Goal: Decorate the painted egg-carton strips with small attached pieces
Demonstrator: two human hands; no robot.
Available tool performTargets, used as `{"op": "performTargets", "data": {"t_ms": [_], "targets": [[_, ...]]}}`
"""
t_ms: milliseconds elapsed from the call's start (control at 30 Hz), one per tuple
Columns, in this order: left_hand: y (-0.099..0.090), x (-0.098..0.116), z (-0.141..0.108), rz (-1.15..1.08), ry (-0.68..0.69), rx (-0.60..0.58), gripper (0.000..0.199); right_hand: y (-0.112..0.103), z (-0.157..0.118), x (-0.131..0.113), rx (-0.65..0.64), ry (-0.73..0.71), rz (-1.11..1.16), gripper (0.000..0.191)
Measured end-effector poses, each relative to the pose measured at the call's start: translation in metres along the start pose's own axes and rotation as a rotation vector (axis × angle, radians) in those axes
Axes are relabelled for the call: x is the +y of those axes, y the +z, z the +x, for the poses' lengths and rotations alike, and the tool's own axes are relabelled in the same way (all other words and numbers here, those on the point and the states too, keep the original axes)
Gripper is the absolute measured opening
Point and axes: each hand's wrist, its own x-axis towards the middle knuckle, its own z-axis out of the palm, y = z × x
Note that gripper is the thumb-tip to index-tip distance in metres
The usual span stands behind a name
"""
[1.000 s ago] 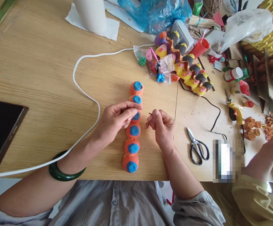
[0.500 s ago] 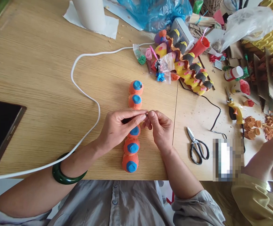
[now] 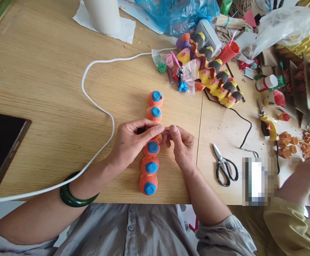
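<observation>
An orange egg-carton strip [image 3: 151,167] with blue clay discs on its bumps lies upright in the view on the wooden table, and a small dark bit sits on its topmost disc. Over the strip's middle, my left hand [image 3: 133,139] is closed, thumb against fingers, with a dark piece partly showing inside it. My right hand [image 3: 182,144] pinches just to the right, its fingertips close to the left ones. Whatever lies between its thumb and finger is too small to name.
Black-handled scissors [image 3: 225,169] lie right of my right hand. A white cable [image 3: 112,121] curves along the left, near a dark tablet [image 3: 4,153]. Painted carton pieces [image 3: 216,76], a glue gun [image 3: 271,126] and another person's arm [image 3: 299,177] are to the right.
My left thumb and fingers have shifted slightly left, and the fingertips of both hands are a little differently placed. The strip stays on the table.
</observation>
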Motion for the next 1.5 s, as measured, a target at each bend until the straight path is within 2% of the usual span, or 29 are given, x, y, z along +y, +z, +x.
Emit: {"op": "performTargets", "data": {"t_ms": [200, 333, 400, 567, 700, 833, 900, 967, 1133, 1200, 1333, 1500], "targets": [[-0.002, -0.001, 0.002, -0.021, -0.025, 0.008, 0.014, 0.0, -0.001, 0.0, -0.021, -0.004, 0.039, 0.047], [-0.003, 0.001, -0.001, 0.11, 0.018, 0.003, 0.019, -0.002, 0.0, 0.005, -0.031, 0.002, 0.015, 0.049], [-0.003, 0.001, -0.002, 0.234, 0.118, -0.009, 0.02, -0.002, 0.0, 0.006, -0.027, 0.0, 0.015, 0.05], [-0.006, -0.005, -0.003, 0.533, 0.475, -0.047, 0.024, -0.001, -0.001, 0.005, -0.02, 0.006, 0.047, 0.05], [-0.011, -0.011, -0.002, 0.716, 0.591, -0.044, 0.026, -0.001, -0.001, 0.004, -0.07, 0.028, 0.084, 0.056], [-0.013, -0.01, -0.002, 0.815, 0.664, -0.045, 0.024, -0.001, 0.003, 0.004, -0.127, 0.124, 0.142, 0.073], [-0.011, -0.007, -0.002, 0.769, 0.654, -0.041, 0.021, -0.001, 0.005, 0.004, -0.152, 0.174, 0.165, 0.079], [-0.01, -0.003, -0.002, 0.646, 0.575, -0.03, 0.017, -0.002, 0.005, 0.003, -0.158, 0.169, 0.176, 0.074], [-0.007, 0.005, 0.001, 0.268, 0.155, 0.051, 0.013, -0.002, 0.004, 0.0, -0.1, 0.072, 0.123, 0.048], [-0.007, 0.006, 0.001, 0.185, 0.073, 0.07, 0.014, -0.002, 0.003, -0.001, -0.094, 0.08, 0.098, 0.047], [-0.005, 0.007, 0.001, 0.145, 0.027, 0.059, 0.016, -0.002, 0.002, -0.001, -0.079, 0.071, 0.069, 0.042], [-0.003, 0.01, -0.002, 0.141, 0.044, -0.029, 0.022, -0.001, 0.002, -0.003, -0.091, 0.063, 0.075, 0.039]]}}
